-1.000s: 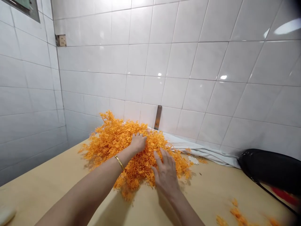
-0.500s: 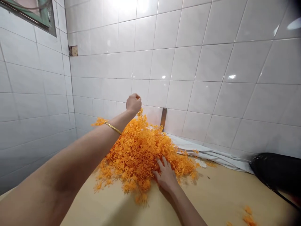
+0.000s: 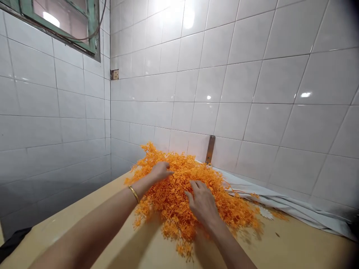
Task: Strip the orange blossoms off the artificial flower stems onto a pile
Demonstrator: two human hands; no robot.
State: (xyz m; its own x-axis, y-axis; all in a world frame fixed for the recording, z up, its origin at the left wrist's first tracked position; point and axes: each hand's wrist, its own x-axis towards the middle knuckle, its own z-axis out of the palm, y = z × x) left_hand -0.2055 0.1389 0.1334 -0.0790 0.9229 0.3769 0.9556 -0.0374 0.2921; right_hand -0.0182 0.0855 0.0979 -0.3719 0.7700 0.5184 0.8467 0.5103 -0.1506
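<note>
A large heap of orange plastic-looking sprigs point(image 3: 179, 205), with fine branching stems, lies on the pale yellow tabletop point(image 3: 157, 257). My left hand point(image 3: 161, 172), below a gold bangle point(image 3: 134, 194) on the wrist, is over the upper left of the heap. Its thumb and forefinger are apart, with no sprig visible between them; the other fingers are partly hidden. Lower and to the right, my right hand point(image 3: 204, 203) rests against the front of the heap, fingers slightly bent and thumb spread. Its fingertips touch the orange sprigs, and nothing shows in its grip.
A pale grey cloth point(image 3: 280, 203) runs along the table's back edge by the white tiled wall point(image 3: 252, 82). A brown metal strip point(image 3: 210, 149) stands upright against the tiles. Something white and jagged point(image 3: 266, 213) lies right of the heap. Dark fabric point(image 3: 14, 243) shows at lower left.
My left hand has come down from above the heap onto its upper left and its fingers have parted. My right hand stays at the heap's front. The view has turned left.
</note>
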